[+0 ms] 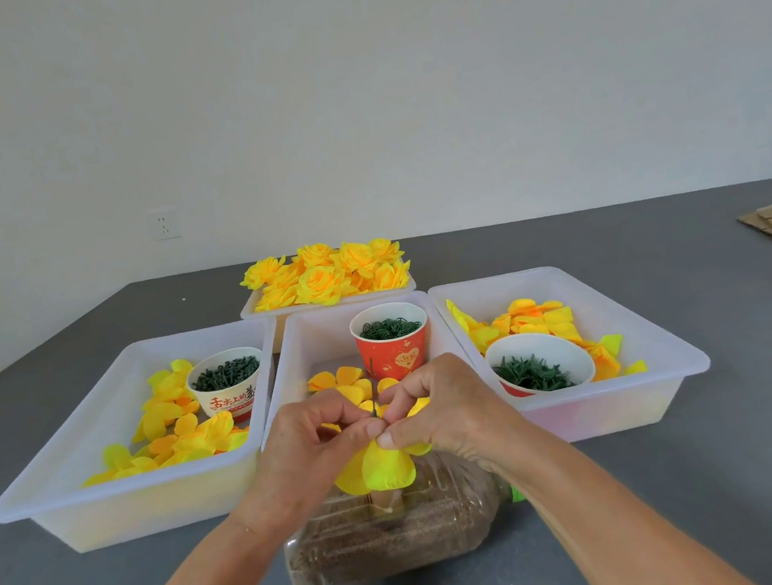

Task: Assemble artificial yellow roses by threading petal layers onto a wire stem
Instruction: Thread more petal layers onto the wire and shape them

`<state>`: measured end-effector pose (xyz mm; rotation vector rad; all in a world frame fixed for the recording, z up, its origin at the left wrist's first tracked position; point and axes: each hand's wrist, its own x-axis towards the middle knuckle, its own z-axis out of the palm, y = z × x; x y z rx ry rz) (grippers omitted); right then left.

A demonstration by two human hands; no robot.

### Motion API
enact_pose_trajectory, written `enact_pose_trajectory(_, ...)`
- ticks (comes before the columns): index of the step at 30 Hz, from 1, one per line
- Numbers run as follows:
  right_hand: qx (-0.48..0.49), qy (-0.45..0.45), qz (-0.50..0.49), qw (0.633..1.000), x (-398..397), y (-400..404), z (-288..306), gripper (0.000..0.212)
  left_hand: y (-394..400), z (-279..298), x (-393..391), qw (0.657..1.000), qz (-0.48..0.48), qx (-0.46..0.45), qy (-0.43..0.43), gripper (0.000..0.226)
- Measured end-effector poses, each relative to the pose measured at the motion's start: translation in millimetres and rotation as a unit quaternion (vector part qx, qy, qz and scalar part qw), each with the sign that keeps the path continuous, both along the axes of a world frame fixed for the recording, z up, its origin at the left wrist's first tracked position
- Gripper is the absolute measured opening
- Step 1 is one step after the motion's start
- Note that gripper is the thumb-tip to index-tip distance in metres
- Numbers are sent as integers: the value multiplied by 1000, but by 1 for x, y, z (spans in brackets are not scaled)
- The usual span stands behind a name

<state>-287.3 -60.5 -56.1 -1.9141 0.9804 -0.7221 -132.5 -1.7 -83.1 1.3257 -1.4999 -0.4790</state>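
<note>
Threading is the step in hand: left hand [313, 443] and right hand [445, 408] both pinch a yellow petal layer [382, 471] around the green wire stem [374, 410], above a bottle [399, 538] lying at the desk's near edge. Next move, as judged: slide the layer down the stem. Trays, left [121, 508], centre [317, 331] and right [637, 400], hold loose petals and cups of green fittings; the far tray [252, 311] holds finished roses [329, 273].
</note>
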Motion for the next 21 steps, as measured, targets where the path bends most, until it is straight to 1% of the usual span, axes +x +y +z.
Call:
enact_pose_trajectory(3, 0, 10, 25, 1000, -6, -6, 3, 11, -3, 9, 3, 999, -33, 30, 4, 8)
enact_pose_trajectory(5, 2, -15, 26, 1000, -13, -16, 8, 9, -5, 12, 5, 998, -48, 43, 2, 7)
enact_pose_trajectory(7, -7, -56, -23, 998, -22, -34, 15, 16, -6, 16, 7, 997, -59, 57, 0, 7)
enact_pose_trajectory(9, -32, -69, -99, 992, -28, -58, 19, 18, -7, 20, 9, 994, -76, 77, -9, 10)
enact_pose_trajectory(11, -62, -38, -167, 983, -32, -85, 18, 10, -9, 25, 11, 991, -92, 94, -12, 18)
enact_pose_trajectory(13, -83, 21, -198, 976, -35, -111, 13, 22, -10, 27, 11, 990, -99, 103, -7, 22)
enact_pose_trajectory(16, -76, 89, -205, 972, -36, -134, 6, 30, -11, 26, 10, 988, -111, 104, -4, 19)
enact_pose_trajectory(18, -64, 112, -199, 971, -35, -145, 3, 33, -12, 24, 10, 988, -114, 100, 5, 18)
enact_pose_trajectory(21, -27, 128, -187, 974, -31, -155, 3, 39, -12, 20, 11, 989, -113, 88, 21, 27)
